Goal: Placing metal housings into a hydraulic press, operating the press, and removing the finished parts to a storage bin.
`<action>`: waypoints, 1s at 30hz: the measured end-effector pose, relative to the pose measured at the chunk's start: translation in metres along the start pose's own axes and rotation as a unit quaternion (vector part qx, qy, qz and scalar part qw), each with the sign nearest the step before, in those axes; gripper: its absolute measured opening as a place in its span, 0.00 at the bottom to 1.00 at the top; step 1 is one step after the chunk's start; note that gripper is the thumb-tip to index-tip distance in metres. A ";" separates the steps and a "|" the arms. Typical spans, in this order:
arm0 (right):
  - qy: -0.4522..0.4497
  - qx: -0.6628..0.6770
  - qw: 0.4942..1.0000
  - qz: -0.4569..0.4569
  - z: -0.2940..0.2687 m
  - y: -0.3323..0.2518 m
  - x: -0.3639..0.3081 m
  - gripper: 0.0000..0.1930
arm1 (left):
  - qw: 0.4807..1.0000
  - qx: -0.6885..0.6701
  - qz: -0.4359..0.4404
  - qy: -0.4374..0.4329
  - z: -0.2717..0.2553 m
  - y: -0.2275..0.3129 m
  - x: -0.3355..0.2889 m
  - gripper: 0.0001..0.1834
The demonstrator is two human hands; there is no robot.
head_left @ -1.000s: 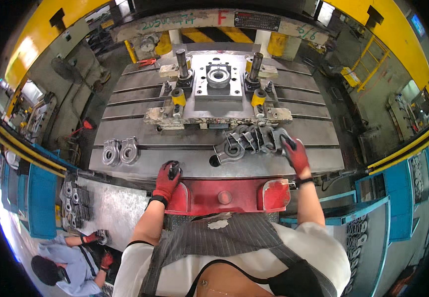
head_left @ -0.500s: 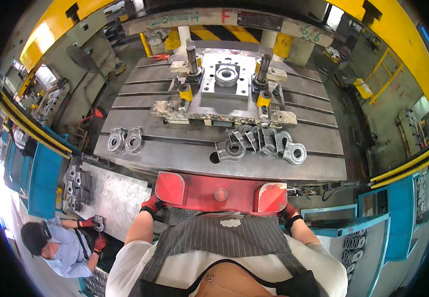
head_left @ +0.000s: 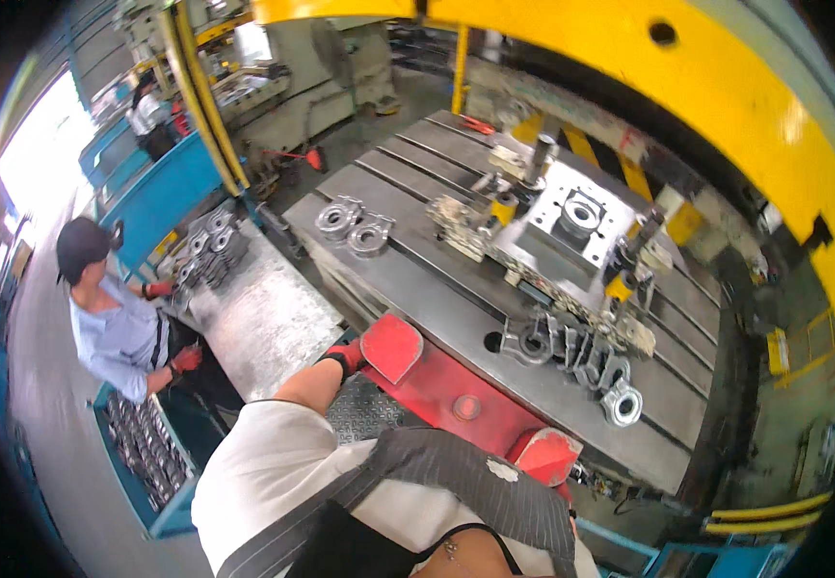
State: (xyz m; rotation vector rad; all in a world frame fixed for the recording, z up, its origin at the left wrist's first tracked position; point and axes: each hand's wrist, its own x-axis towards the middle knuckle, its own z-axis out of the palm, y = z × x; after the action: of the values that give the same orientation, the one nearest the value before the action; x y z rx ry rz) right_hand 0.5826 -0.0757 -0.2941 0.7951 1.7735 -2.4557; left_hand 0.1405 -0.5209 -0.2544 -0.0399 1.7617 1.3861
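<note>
In front of me stands a red two-hand control box (head_left: 446, 390) with a raised red guard at each end. My left hand (head_left: 344, 358), in a red glove, is at the left guard, which hides its fingers. Of my right hand (head_left: 564, 492) only a bit of red glove shows beside the right guard, its fingers hidden. Beyond the box is a press bed (head_left: 437, 289) carrying a die (head_left: 543, 241). A ring-shaped metal part (head_left: 582, 214) sits in the die. Two similar metal parts (head_left: 367, 237) lie left on the bed, and a row of several metal parts (head_left: 576, 352) lies near its front edge.
At left, a co-worker (head_left: 123, 318) in red gloves stands by a metal table (head_left: 268, 308) with a heap of metal parts (head_left: 210, 252). A blue bin (head_left: 152, 462) holds more parts. The yellow press frame (head_left: 726, 87) arches overhead. Red-handled pliers or similar (head_left: 476, 125) lie on the bed's far corner.
My view has turned to the left, so the press bed now appears tilted and farther right. The co-worker's hand with a metal part has moved to the heap. Both my hands stay at the control box.
</note>
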 end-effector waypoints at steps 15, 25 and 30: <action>0.058 -0.098 0.993 0.028 -0.004 0.011 0.017 0.23 | 1.000 0.009 0.020 0.006 0.016 0.020 -0.012 0.26; 0.151 -0.793 0.565 -0.170 -0.148 0.090 -0.010 0.26 | 0.992 -0.035 0.123 0.017 0.005 0.034 -0.023 0.26; 0.427 -0.214 0.844 -0.246 0.102 -0.127 -0.020 0.27 | 0.928 -0.001 0.304 0.214 -0.055 0.116 0.005 0.17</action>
State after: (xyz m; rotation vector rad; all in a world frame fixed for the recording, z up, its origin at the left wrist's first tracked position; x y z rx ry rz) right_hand 0.5221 -0.1265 -0.1501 1.7242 2.9985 -1.8293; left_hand 0.0459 -0.5187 -0.1673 0.2409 2.2515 1.9303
